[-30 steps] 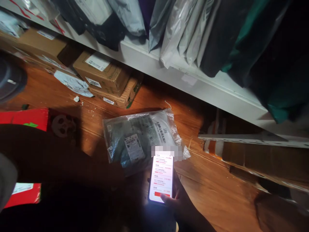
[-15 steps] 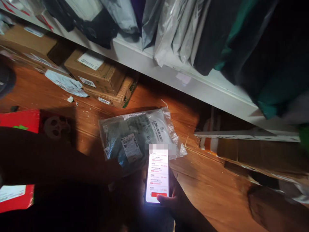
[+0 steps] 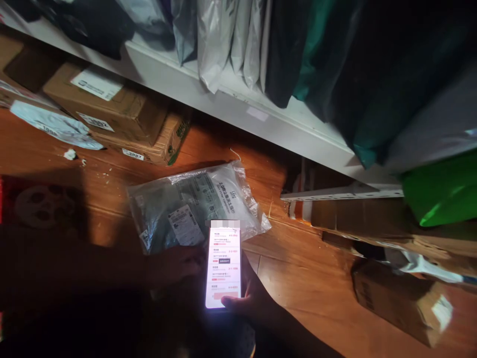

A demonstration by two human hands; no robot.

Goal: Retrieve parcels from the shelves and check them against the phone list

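Fingers of the right hand (image 3: pixel 253 303) stay wrapped around a glowing white-screened smartphone (image 3: pixel 223 266), thumb at its lower edge. Just beyond the fingertips, a clear plastic mailer bag (image 3: pixel 194 201) lies on the wooden floor (image 3: pixel 305 278). Left hand (image 3: pixel 179 263), in shadow, has crept to its near edge; its grip is unclear.

The right hand (image 3: pixel 257 303) holds a lit phone (image 3: pixel 223 267) upright, thumb on the lower edge of its screen, just above a clear plastic parcel (image 3: pixel 194 204) lying flat on the wooden floor (image 3: pixel 298 278). The left hand (image 3: pixel 179 263), deep in shadow, reaches to the parcel's near edge beside the phone. Behind, two stacked cardboard boxes (image 3: pixel 122 119) sit under a white shelf (image 3: pixel 238 112) packed with upright mailing bags (image 3: pixel 223 35).
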